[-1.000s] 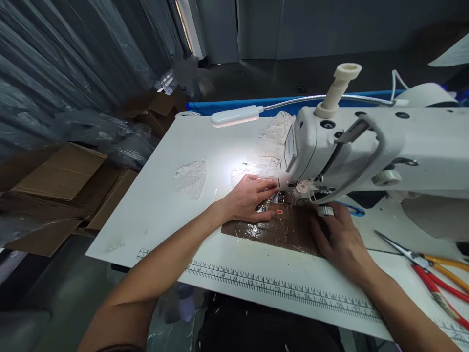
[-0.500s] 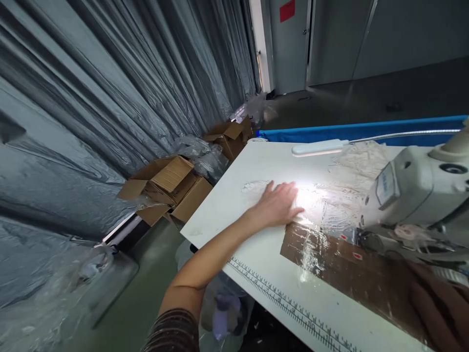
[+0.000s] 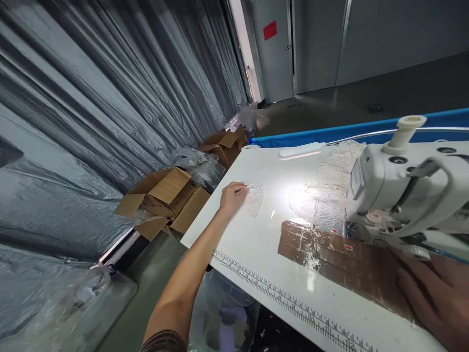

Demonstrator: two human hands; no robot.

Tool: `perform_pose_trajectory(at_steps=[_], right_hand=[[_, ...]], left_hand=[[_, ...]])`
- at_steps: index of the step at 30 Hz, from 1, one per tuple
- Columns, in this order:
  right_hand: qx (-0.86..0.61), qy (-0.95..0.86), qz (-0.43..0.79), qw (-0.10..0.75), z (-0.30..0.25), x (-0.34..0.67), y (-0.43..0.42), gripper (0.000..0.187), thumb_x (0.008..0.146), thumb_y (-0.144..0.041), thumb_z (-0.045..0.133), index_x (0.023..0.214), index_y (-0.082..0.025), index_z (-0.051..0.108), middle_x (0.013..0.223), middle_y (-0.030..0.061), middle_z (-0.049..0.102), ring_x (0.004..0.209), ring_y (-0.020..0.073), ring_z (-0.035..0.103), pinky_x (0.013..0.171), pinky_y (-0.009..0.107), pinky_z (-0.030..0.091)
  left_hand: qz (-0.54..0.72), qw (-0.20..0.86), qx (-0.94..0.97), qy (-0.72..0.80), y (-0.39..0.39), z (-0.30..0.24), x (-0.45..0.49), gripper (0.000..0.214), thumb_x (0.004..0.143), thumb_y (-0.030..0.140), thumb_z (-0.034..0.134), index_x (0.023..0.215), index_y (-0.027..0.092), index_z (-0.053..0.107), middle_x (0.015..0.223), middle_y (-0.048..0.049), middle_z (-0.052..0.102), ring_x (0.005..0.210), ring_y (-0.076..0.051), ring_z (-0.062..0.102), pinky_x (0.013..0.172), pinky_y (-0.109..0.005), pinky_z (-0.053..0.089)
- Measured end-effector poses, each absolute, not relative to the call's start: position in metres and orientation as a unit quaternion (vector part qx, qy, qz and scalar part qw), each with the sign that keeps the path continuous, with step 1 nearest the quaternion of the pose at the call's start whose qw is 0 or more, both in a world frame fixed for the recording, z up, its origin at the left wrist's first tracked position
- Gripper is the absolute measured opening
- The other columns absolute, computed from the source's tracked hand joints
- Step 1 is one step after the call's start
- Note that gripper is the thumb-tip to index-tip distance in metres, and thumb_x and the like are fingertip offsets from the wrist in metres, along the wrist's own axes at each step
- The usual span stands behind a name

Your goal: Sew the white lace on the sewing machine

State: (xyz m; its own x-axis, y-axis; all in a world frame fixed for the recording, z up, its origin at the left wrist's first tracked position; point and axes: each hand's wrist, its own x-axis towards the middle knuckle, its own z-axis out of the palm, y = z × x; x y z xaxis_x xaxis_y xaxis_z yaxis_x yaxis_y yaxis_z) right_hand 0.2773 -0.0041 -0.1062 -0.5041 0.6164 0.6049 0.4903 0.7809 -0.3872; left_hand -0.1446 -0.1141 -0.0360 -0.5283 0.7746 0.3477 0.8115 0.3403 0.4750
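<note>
My left hand (image 3: pixel 233 198) is at the left part of the white sewing table (image 3: pixel 234 234), its fingers closed in a pinch at the edge of a thin white lace piece (image 3: pixel 255 200). The lace lies almost flat and is hard to make out against the tabletop. At the lower right, in shadow, my right hand (image 3: pixel 436 293) rests with fingers stretched out on the brown taped strip (image 3: pixel 330 256), beside the white sewing machine (image 3: pixel 377 181). Nothing shows in its fingers, though part of the hand is cut off by the frame. More white lace (image 3: pixel 330 210) lies left of the machine head under a bright light.
A lamp (image 3: pixel 302 150) on a flexible neck lies along the table's back. A printed ruler (image 3: pixel 278 296) follows the front edge. Open cardboard boxes (image 3: pixel 170 188) and clear plastic bags (image 3: pixel 200 164) stand on the floor to the left, before a grey curtain (image 3: pixel 128 98).
My left hand has moved left, from beside the bright spot to the lace piece, and its spread fingers have closed in a pinch. My right hand stays by the machine. The view has shifted slightly.
</note>
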Motion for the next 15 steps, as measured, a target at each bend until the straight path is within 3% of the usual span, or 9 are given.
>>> perform_pose_trajectory(at_steps=[4, 8, 10, 12, 15], right_hand=[[-0.259, -0.893, 0.101, 0.353, -0.102, 0.281, -0.022, 0.043, 0.084, -0.045, 0.050, 0.127, -0.047, 0.052, 0.116, 0.0091, 0.063, 0.101, 0.0324, 0.062, 0.079, 0.052, 0.052], [-0.213, -0.895, 0.141, 0.365, -0.076, 0.264, -0.045, 0.041, 0.087, -0.041, 0.053, 0.128, -0.043, 0.054, 0.119, 0.0084, 0.061, 0.104, 0.0287, 0.062, 0.075, 0.044, 0.059], [-0.204, -0.897, 0.172, 0.352, -0.063, 0.256, -0.054, 0.046, 0.088, -0.042, 0.052, 0.134, -0.038, 0.050, 0.126, 0.0087, 0.057, 0.110, 0.0281, 0.060, 0.080, 0.041, 0.060], [-0.200, -0.895, 0.218, 0.334, -0.054, 0.251, -0.061, 0.056, 0.088, -0.046, 0.054, 0.141, -0.034, 0.043, 0.134, 0.0098, 0.052, 0.117, 0.0297, 0.056, 0.086, 0.043, 0.059], [-0.183, -0.890, 0.299, 0.292, -0.046, 0.249, -0.069, 0.066, 0.086, -0.046, 0.058, 0.146, -0.033, 0.034, 0.141, 0.0102, 0.046, 0.124, 0.0310, 0.051, 0.094, 0.048, 0.054]], left_hand=[[-0.336, -0.002, -0.541, -0.771, -0.120, -0.020, -0.110, 0.015, 0.088, 0.027, 0.057, 0.091, 0.017, 0.068, 0.110, -0.0067, 0.068, 0.102, -0.018, 0.065, 0.092, -0.033, 0.051], [-0.334, -0.134, -0.631, -0.687, -0.130, -0.005, -0.055, 0.018, 0.089, 0.032, 0.058, 0.091, 0.016, 0.065, 0.094, -0.0054, 0.072, 0.083, -0.015, 0.067, 0.071, -0.026, 0.054], [-0.322, -0.190, -0.672, -0.639, -0.136, 0.002, -0.028, 0.019, 0.088, 0.032, 0.060, 0.093, 0.014, 0.064, 0.085, -0.0047, 0.071, 0.069, -0.012, 0.065, 0.058, -0.023, 0.051], [-0.310, -0.232, -0.711, -0.587, -0.141, 0.010, -0.004, 0.018, 0.090, 0.031, 0.059, 0.094, 0.014, 0.065, 0.086, -0.0047, 0.071, 0.067, -0.011, 0.064, 0.056, -0.022, 0.050], [-0.300, -0.260, -0.755, -0.521, -0.148, 0.020, 0.020, 0.019, 0.093, 0.030, 0.056, 0.097, 0.015, 0.067, 0.089, -0.0055, 0.072, 0.077, -0.012, 0.067, 0.068, -0.024, 0.056]])
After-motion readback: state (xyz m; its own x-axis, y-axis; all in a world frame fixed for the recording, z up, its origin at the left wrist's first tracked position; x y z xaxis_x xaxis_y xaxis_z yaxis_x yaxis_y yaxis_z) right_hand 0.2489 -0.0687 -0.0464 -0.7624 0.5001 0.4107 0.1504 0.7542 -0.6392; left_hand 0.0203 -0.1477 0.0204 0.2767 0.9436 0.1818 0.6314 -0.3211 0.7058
